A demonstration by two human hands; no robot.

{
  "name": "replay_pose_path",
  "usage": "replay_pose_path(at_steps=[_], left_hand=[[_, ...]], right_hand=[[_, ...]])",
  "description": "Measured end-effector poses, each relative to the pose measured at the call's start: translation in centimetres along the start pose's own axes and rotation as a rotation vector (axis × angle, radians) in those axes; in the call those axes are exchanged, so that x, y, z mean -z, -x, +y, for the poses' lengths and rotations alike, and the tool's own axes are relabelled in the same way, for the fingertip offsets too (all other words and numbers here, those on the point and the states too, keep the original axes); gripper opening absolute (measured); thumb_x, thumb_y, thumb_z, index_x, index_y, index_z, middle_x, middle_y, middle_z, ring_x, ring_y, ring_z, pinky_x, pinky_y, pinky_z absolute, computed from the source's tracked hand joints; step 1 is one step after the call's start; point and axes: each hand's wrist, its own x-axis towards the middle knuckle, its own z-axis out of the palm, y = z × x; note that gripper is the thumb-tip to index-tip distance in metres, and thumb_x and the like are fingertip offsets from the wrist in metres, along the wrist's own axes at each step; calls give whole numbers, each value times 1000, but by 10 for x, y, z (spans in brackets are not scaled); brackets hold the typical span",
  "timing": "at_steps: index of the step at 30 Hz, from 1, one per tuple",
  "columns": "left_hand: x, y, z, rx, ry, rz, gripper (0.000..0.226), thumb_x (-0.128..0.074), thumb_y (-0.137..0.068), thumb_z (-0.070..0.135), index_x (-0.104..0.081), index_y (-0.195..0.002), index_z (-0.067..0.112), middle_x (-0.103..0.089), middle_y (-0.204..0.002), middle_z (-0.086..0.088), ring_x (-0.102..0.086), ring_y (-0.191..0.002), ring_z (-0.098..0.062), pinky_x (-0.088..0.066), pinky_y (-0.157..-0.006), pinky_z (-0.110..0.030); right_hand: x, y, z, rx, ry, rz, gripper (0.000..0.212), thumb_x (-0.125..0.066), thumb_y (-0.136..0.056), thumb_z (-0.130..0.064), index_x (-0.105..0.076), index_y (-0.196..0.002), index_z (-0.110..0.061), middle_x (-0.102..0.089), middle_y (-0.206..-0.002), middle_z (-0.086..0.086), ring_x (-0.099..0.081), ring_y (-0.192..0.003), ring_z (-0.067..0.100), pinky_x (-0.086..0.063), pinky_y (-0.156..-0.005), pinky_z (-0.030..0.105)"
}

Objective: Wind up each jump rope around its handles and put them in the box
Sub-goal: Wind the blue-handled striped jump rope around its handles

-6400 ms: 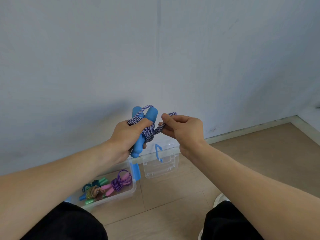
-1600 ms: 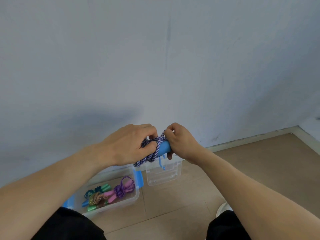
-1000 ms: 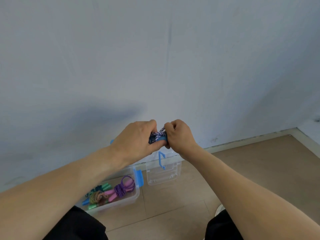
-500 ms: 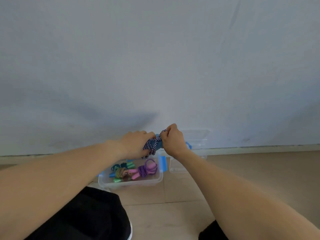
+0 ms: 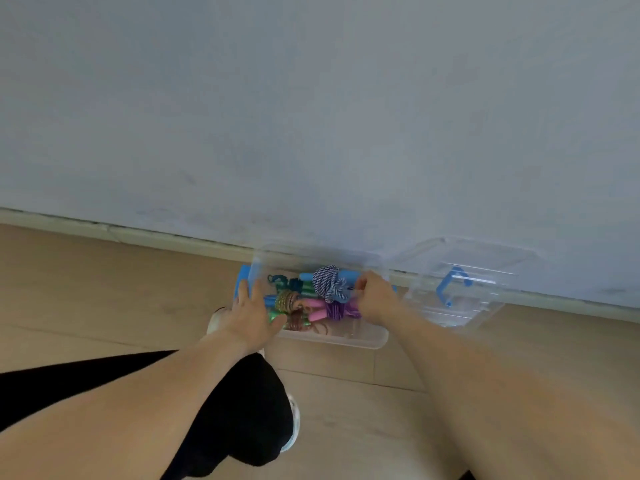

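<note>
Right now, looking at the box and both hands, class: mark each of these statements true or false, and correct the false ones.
1. The right hand holds the blue-handled rope at the box. True.
2. The lid is closed on the box. False: it lies off, to the box's right, by the wall.
3. The left hand grips a rope. False: it rests open at the box's left end.
4. A pink-handled rope lies in the box. True.
5. The box stands on a table. False: it sits on the floor.
</note>
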Motion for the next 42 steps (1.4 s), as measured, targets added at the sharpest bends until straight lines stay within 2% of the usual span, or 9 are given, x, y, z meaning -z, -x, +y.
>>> replay_pose_path(at_steps=[4,11,17,23,29,32,35,39,42], left_hand=[[-15,-17,7,32,63,38,110,-60,-93,46,26,-151,10,9,-159,-27,1,-149,-41,-16,-118,-46],[-22,-21,14,115,13,55,108,-60,-96,38,29,-148,5,9,-158,-31,-3,-148,-44,-15,-118,-47],[-19,-26,18,178,213,158,104,-63,-80,-2,8,-154,15,-20,-148,-23,-25,-135,-40,-31,-108,-49],[-6,-20,40,274,242,306,76,-65,-88,17,-19,-148,7,-35,-139,-26,-37,-128,-43,-34,-103,-50],[-6,-7,101,-171,349,490,39,-59,-78,0,-60,-116,2,-51,-120,-16,-54,-105,-35,-44,-93,-43],[-14,6,159,-338,477,218,17,-54,-86,3,-66,-97,8,-60,-102,-4,-60,-90,-23,-44,-78,-28],[-42,15,208,-291,509,-80,20,-50,-89,9,-68,-97,4,-71,-99,-14,-67,-94,-31,-54,-81,-36],[-133,23,216,-12,421,-515,31,-58,-90,22,-63,-114,4,-67,-108,-14,-65,-104,-23,-57,-75,-28],[-209,22,185,317,457,-552,56,-65,-70,39,-62,-119,11,-65,-121,-8,-64,-111,-25,-56,-91,-34]], right_hand=[[31,-11,-8,92,41,365,22,-51,-84,-2,-63,-102,-7,-63,-106,12,-58,-100,30,-44,-81,34],[56,-6,19,283,365,821,42,-56,-54,5,-57,-93,-11,-54,-98,9,-48,-93,32,-27,-85,38],[58,21,41,100,687,634,82,-58,-60,6,-39,-137,-14,-34,-142,9,-26,-139,30,-7,-118,57],[95,26,59,-213,540,722,87,-62,-61,4,-28,-138,-17,-18,-148,14,-14,-142,38,-6,-116,65],[118,16,115,-272,450,514,70,-71,-81,-15,-34,-139,-26,-30,-146,2,-21,-140,30,-30,-104,61],[109,13,120,-200,667,361,32,-65,-89,-31,-59,-119,-20,-56,-121,3,-42,-123,26,-37,-101,47],[76,24,138,-168,594,64,28,-61,-90,-27,-64,-117,-19,-59,-121,5,-52,-118,26,-43,-97,38],[19,55,178,-331,336,87,44,-52,-86,-8,-48,-129,-19,-40,-133,9,-41,-124,30,-44,-99,44],[-7,70,215,-477,154,127,57,-56,-87,-16,-33,-139,-23,-28,-144,9,-33,-133,32,-41,-101,47]])
